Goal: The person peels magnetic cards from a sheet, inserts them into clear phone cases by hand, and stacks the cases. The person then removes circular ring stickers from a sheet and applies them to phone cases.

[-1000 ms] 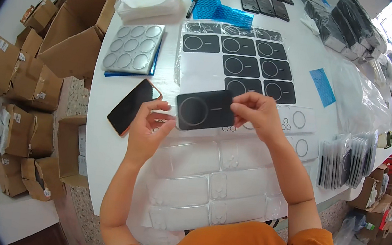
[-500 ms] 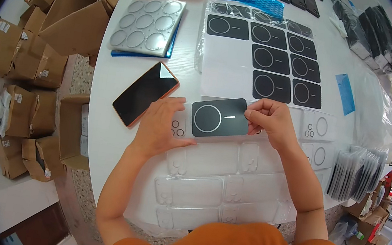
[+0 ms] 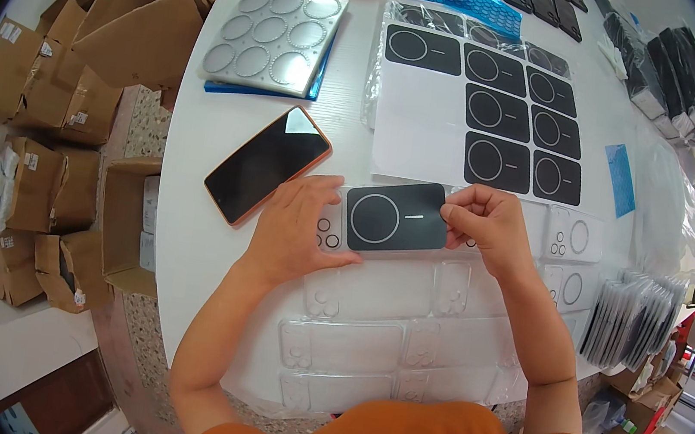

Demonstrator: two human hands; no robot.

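A black sticker (image 3: 415,232) with a white ring and short bar lies over a clear phone case (image 3: 330,228) in front of me. My left hand (image 3: 290,223) spans the camera end of that case, its thumb along the near edge and its fingers along the far edge. Between thumb and fingertips, my right hand (image 3: 489,227) pinches the sticker's right end. Below the hands, several clear phone cases (image 3: 340,344) lie in rows. Beyond them is a white backing sheet (image 3: 419,130) with more black stickers, part of it bare.
An orange-edged smartphone (image 3: 267,168) lies left of my left hand. Farther back sits a stack of sheets with round rings (image 3: 274,39). Cases with white rings (image 3: 569,233) lie to the right, near a row of packed cases (image 3: 630,321). Cardboard boxes (image 3: 149,28) stand at left.
The view has shifted slightly, so things on the table sit a little farther right. Both hands keep the same hold, and the sticker remains over the case.
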